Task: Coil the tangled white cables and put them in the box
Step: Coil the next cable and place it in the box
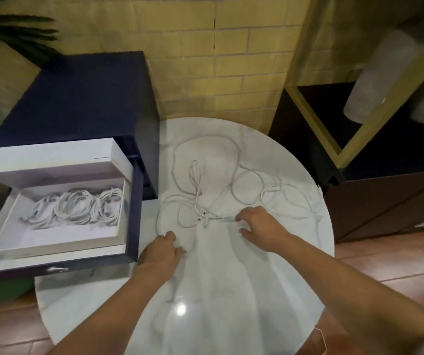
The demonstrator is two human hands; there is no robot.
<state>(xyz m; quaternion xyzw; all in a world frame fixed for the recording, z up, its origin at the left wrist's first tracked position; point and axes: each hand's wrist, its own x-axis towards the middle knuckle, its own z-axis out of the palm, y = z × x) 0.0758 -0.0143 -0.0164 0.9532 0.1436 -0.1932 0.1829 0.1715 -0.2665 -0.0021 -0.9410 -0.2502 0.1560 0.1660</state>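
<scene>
Tangled white cables (221, 190) lie spread in loose loops over the far half of a round white marble table (231, 290). My right hand (259, 225) rests on the table at the near right of the tangle and pinches a strand between its fingertips. Palm down at the tangle's near left edge, my left hand (163, 248) has its fingers curled over a cable loop; its grip is hidden. A white box (59, 239) sits in the pulled-out navy drawer (132, 213) at the left and holds several coiled white cables (77, 207).
The navy drawer cabinet (83, 98) stands left of the table against a yellow brick wall (218, 60). A dark cabinet with a gold frame (375, 160) stands to the right. Plant leaves (19, 34) show at the upper left. Below is a reddish tiled floor (398, 257).
</scene>
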